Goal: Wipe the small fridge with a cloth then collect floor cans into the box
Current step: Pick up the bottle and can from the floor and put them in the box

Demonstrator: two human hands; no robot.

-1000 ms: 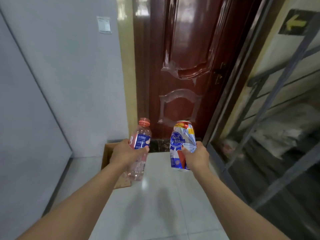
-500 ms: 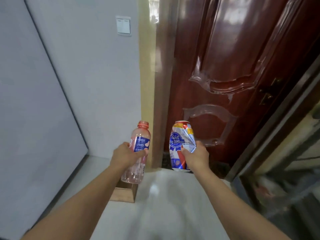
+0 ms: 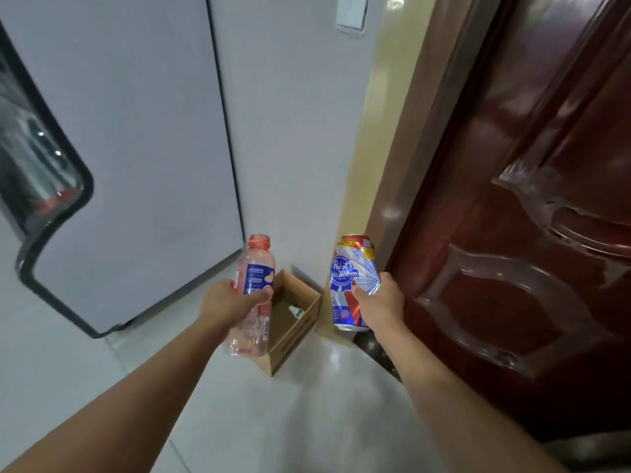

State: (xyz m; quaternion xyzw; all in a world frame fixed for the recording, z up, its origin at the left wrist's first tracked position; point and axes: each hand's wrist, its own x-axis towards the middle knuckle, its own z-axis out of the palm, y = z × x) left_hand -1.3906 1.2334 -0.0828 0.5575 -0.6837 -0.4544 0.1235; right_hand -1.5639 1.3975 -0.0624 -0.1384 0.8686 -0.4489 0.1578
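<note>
A home entryway — a glossy dark red door (image 3: 532,199) right of the hands, a wall switch (image 3: 350,11) above them, pale floor tiles (image 3: 307,421) below.

A glossy dark red door (image 3: 512,165) with raised carved panels fills the space to the right of the right hand (image 3: 379,298) and above it, and its yellow-tan frame (image 3: 386,131) rises straight above that grip. A white light switch (image 3: 350,11) sits high on the pale grey wall (image 3: 290,131) above the gap between the two grips. Shiny light floor tiles (image 3: 307,421) spread below both, and a dark threshold strip (image 3: 368,343) lies just under the right one.
</note>
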